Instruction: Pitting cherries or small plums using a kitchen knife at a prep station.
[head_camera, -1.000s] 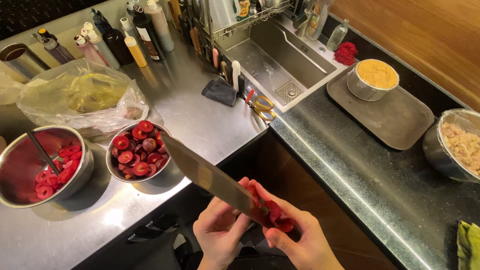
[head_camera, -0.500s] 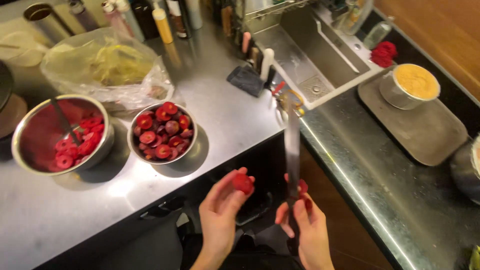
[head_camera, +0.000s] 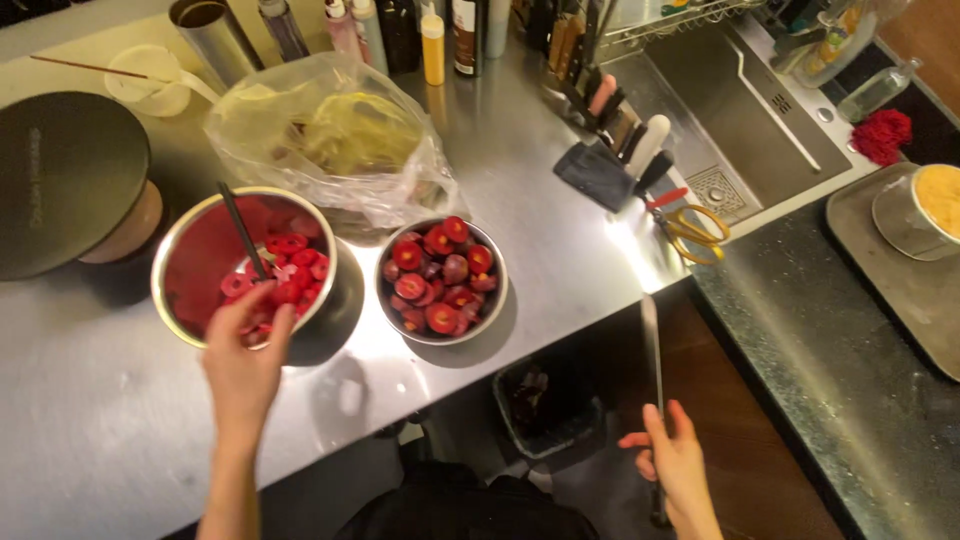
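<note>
The brushed stainless steel desk (head_camera: 560, 200) fills most of the view, with a recessed steel sink (head_camera: 740, 110) at its far right and a dark speckled stone counter (head_camera: 800, 360) running off beside it. A wide round black lid (head_camera: 65, 180) sits at the far left, and a crumpled clear plastic bag of yellowish peelings (head_camera: 330, 135) lies behind the bowls. Two round steel bowls stand side by side near the front edge: the left steel bowl (head_camera: 180, 250), stained red inside, holds cut red fruit slices (head_camera: 285, 275) and a dark utensil handle leaning in it; the right steel bowl (head_camera: 395, 320) is filled with halved red and purple fruit (head_camera: 440, 275). Yellow-handled scissors (head_camera: 695, 228) lie near the sink.

The left hand (head_camera: 245, 345) reaches over the near rim of the left bowl, fingers loosely curled down at the slices; whether it pinches one I cannot tell. The right hand (head_camera: 675, 465) is well apart, off the desk's edge, fingers wrapped on the handle of a long narrow steel knife (head_camera: 652, 350) whose blade points straight away from the person. The slices lie directly ahead of the left hand, which is much the nearer
</note>
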